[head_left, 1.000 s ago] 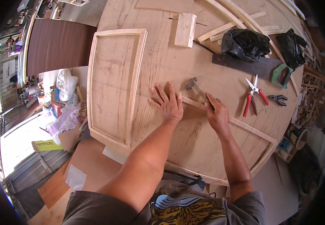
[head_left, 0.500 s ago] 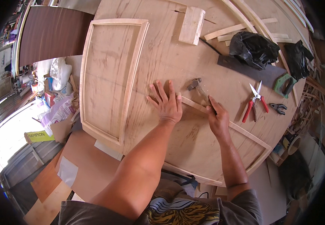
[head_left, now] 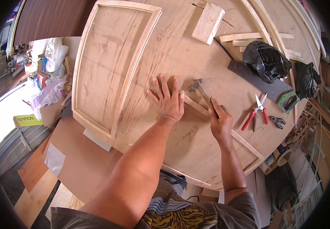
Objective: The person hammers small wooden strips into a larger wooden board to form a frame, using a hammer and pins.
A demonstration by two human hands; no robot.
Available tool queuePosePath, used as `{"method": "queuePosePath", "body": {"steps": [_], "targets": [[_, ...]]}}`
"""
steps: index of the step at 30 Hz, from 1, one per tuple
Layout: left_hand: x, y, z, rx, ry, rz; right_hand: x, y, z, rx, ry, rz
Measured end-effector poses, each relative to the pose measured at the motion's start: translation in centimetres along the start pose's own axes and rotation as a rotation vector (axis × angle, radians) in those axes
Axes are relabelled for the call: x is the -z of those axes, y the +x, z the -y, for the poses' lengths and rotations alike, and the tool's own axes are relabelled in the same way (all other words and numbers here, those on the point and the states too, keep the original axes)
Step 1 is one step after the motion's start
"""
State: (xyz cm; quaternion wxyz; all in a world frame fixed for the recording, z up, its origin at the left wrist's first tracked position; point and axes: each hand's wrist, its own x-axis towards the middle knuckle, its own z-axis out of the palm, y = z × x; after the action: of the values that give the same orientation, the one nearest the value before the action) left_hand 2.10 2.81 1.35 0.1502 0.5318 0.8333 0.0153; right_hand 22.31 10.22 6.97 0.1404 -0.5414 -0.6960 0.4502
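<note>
Wooden strip point(head_left: 218, 124) lying slanted across big plywood board point(head_left: 161, 49), pinned at its near end under left hand point(head_left: 168, 102). Fingers spread wide, palm flat, arm stretched straight up from below. Right hand point(head_left: 220, 122) curled tight round hammer point(head_left: 201, 91) handle, hammer head up just beside left fingertips, touching or just over strip end. Red-handled pliers point(head_left: 255, 113) near, off to right. Same grip as half a second ago; whole scene now sits a bit lower and nearer.
</note>
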Motion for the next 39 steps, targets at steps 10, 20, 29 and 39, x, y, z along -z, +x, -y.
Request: {"method": "queuePosePath", "body": {"steps": [10,20,29,39], "targets": [[0.4,0.0,-0.2,-0.001,0.000,0.060,-0.2,-0.2,-0.3,-0.154,0.115,-0.080],[0.1,0.1,-0.2,-0.015,-0.050,0.050,-0.9,-0.5,-0.8,-0.169,0.189,-0.179],[-0.3,0.1,-0.2,-0.016,-0.042,0.004,-1.3,-1.0,-0.7,-0.157,0.192,-0.154],[-0.5,0.1,0.0,-0.025,-0.002,0.014,-0.3,-1.3,0.0,-0.088,-0.007,0.065]]}}
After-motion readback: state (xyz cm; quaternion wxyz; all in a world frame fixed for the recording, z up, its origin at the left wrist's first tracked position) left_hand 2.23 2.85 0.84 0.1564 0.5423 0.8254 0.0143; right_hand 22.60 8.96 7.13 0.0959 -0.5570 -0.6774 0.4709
